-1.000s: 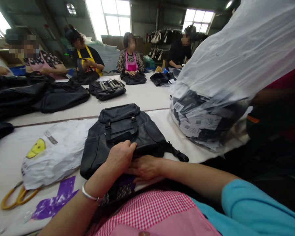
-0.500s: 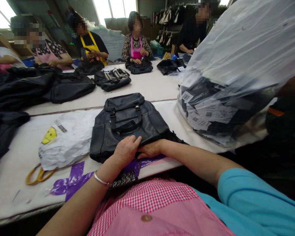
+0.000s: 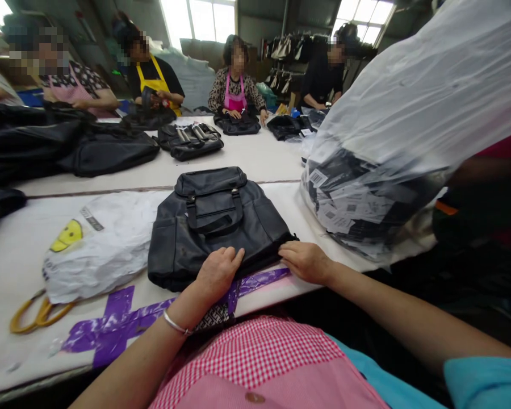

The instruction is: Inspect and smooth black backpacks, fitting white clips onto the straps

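Note:
A black backpack [image 3: 213, 227] lies flat on the pale table, its flap and two buckled straps facing up and its base towards me. At the middle of the near edge, my left hand [image 3: 219, 274] is closed on the bag, thumb on top and the other fingers partly hidden. My right hand [image 3: 307, 261] holds the near right corner with bent fingers; the fingertips are partly out of sight against the dark material. A silver bangle [image 3: 175, 324] circles my left wrist.
On the left lie a crumpled white plastic bag [image 3: 106, 244] and yellow-handled scissors [image 3: 42, 312]. Purple tape [image 3: 119, 318] covers the near table edge. A clear sack of tags [image 3: 353, 199] stands at right. Across the table, several people work among black bags [image 3: 191, 141].
My right hand has come out from beneath the bag's near edge and moved right to its corner. My left hand keeps its place on the edge. The camera view has shifted slightly.

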A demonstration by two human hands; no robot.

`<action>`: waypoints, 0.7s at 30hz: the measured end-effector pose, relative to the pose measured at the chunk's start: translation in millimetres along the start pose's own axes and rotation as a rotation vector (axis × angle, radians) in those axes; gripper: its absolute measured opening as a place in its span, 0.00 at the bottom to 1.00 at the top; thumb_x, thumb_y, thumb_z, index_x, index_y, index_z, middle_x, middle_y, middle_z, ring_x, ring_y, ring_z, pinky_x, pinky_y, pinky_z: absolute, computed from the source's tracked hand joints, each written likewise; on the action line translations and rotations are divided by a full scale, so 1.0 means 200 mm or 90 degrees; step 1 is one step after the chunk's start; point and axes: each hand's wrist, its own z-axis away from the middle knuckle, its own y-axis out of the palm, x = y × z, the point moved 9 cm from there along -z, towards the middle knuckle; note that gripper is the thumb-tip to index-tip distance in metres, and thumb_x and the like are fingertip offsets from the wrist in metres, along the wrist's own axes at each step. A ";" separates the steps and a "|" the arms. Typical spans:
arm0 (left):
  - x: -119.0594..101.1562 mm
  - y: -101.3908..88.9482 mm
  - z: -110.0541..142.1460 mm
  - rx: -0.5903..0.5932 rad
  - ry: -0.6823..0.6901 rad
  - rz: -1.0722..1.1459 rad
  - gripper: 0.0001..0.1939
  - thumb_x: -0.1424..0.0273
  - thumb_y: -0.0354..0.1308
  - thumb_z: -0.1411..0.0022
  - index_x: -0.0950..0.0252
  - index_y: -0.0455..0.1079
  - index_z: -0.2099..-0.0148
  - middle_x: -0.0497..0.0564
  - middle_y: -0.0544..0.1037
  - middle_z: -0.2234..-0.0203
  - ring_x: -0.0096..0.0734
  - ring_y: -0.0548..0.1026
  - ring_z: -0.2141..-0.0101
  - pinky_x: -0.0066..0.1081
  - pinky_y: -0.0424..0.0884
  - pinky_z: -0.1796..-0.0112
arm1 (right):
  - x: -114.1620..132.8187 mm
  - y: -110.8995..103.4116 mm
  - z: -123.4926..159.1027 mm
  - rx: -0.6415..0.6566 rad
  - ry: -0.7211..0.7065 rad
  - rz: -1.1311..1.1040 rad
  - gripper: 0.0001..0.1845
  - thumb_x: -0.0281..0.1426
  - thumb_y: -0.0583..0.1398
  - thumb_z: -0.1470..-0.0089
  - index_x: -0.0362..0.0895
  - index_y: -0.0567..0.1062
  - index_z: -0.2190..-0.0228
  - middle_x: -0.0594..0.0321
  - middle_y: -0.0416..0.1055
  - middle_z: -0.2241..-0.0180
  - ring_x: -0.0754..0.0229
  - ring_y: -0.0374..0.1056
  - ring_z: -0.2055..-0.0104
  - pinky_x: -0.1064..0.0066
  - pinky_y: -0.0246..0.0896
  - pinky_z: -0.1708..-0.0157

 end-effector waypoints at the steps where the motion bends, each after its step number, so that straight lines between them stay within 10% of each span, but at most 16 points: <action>1: 0.00 0.00 0.00 0.000 0.001 0.003 0.22 0.78 0.46 0.33 0.68 0.66 0.39 0.57 0.71 0.64 0.39 0.70 0.65 0.38 0.71 0.65 | 0.02 -0.05 -0.03 -0.024 0.007 0.006 0.19 0.29 0.58 0.40 0.39 0.73 0.48 0.48 0.73 0.50 0.51 0.66 0.44 0.58 0.62 0.45; 9: -0.02 -0.10 0.02 -0.013 -0.003 0.014 0.20 0.74 0.47 0.31 0.64 0.67 0.40 0.56 0.72 0.65 0.38 0.70 0.64 0.37 0.70 0.63 | 0.05 0.10 -0.29 0.003 -0.050 0.078 0.24 0.21 0.55 0.42 0.40 0.71 0.44 0.46 0.68 0.42 0.46 0.63 0.39 0.51 0.62 0.45; 15: 0.30 -0.24 0.37 -0.104 -0.113 -0.027 0.19 0.78 0.47 0.34 0.67 0.71 0.44 0.60 0.75 0.51 0.43 0.72 0.50 0.44 0.68 0.47 | -0.04 0.18 -0.17 -0.039 -0.059 0.072 0.29 0.17 0.52 0.42 0.40 0.67 0.40 0.48 0.65 0.39 0.48 0.61 0.37 0.53 0.60 0.41; 21: 0.44 -0.13 0.61 -0.125 -0.121 -0.001 0.26 0.81 0.42 0.36 0.68 0.69 0.40 0.60 0.71 0.42 0.44 0.68 0.41 0.45 0.67 0.43 | -0.02 0.17 -0.16 0.017 -0.082 0.050 0.33 0.18 0.54 0.43 0.48 0.65 0.38 0.54 0.62 0.37 0.47 0.57 0.35 0.51 0.57 0.40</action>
